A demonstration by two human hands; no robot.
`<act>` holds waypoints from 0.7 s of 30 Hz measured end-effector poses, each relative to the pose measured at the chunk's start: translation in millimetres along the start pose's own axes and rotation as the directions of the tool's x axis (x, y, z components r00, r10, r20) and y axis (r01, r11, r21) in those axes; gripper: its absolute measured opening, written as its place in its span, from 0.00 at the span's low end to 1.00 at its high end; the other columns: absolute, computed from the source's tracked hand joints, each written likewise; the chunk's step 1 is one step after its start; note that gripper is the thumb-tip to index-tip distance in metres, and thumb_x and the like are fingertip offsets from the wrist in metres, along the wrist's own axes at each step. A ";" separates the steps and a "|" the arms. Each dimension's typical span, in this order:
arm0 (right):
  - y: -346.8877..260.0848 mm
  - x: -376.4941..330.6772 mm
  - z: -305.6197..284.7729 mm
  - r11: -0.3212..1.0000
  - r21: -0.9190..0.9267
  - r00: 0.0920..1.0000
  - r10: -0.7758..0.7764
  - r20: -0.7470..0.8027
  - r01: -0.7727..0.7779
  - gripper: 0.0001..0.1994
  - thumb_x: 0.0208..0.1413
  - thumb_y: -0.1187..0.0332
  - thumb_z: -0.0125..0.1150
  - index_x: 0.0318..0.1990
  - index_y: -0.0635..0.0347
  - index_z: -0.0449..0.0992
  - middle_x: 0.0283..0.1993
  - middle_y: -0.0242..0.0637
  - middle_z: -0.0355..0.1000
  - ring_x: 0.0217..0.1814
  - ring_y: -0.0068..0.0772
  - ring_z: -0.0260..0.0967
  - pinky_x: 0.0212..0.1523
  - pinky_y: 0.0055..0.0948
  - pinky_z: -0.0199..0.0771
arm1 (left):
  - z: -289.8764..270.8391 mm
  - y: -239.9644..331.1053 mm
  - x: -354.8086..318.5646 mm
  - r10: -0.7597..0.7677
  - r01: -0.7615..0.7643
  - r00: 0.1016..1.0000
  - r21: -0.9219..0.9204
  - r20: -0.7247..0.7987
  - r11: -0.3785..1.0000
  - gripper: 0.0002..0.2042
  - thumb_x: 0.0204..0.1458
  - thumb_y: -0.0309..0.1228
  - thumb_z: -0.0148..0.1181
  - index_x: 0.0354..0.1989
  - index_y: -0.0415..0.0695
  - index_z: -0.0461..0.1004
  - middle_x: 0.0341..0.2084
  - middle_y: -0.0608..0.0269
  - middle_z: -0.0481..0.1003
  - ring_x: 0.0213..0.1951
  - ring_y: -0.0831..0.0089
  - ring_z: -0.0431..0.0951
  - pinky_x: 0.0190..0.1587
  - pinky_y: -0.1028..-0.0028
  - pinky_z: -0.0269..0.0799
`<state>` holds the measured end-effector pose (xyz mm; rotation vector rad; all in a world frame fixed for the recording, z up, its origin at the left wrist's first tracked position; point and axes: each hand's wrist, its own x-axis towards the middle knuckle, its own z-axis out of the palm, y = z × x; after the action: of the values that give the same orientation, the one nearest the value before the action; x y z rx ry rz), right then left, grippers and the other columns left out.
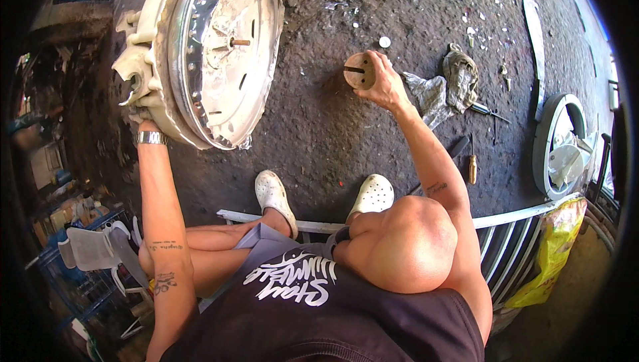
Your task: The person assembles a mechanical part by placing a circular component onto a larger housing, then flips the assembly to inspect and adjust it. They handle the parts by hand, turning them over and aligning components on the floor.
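Observation:
A large off-white washing machine tub (160, 62) stands on its side at the upper left, with a metal band round its rim and a rusty shaft (239, 43) sticking out of its middle. My left hand (142, 121) is at the tub's lower left edge, gripping it, with most of its fingers hidden. To the right of the tub, my right hand (386, 85) is closed round a brown round block (360, 71). That block has a dark slot and a few small holes in its face. The two are apart.
On the rough dark ground lie a small white disc (385, 41), a dirty grey rag (460, 82), a wooden-handled screwdriver (472, 169), a metal strip (534, 49) and a grey ring (540, 155). A yellow sack (549, 252) hangs on the white slatted bench (496, 245).

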<state>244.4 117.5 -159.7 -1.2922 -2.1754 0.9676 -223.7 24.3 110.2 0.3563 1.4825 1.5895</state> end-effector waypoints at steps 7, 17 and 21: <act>0.7 3.3 -0.7 0.999 -0.022 0.997 0.041 0.067 -0.039 0.55 0.36 0.57 0.81 0.73 0.59 0.55 0.72 0.47 0.59 0.70 0.56 0.65 0.67 0.46 0.73 | 5.0 0.5 -0.6 -0.004 0.004 1.000 0.015 0.001 1.000 0.19 0.65 0.36 0.51 0.59 0.37 0.73 0.53 0.47 0.79 0.51 0.52 0.81 0.58 0.50 0.77; 15.9 13.7 -15.5 0.992 -0.076 0.977 -0.086 0.193 0.102 0.56 0.36 0.57 0.82 0.74 0.55 0.54 0.73 0.48 0.56 0.73 0.57 0.60 0.72 0.55 0.63 | 5.6 -0.9 -2.4 -0.006 0.006 1.000 0.017 -0.001 1.000 0.19 0.65 0.36 0.52 0.59 0.37 0.73 0.53 0.47 0.79 0.51 0.52 0.81 0.58 0.50 0.77; -10.5 7.3 3.2 0.980 -0.154 0.992 0.124 -0.007 -0.123 0.57 0.33 0.54 0.84 0.72 0.57 0.56 0.71 0.50 0.58 0.74 0.53 0.58 0.73 0.61 0.55 | 6.5 -1.7 -1.3 -0.002 0.002 1.000 0.010 0.001 1.000 0.19 0.65 0.36 0.52 0.59 0.37 0.73 0.53 0.47 0.79 0.51 0.52 0.81 0.58 0.49 0.77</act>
<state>232.7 119.5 -153.9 -1.5140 -2.2311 0.8615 -217.6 27.2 110.6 0.3610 1.4899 1.5811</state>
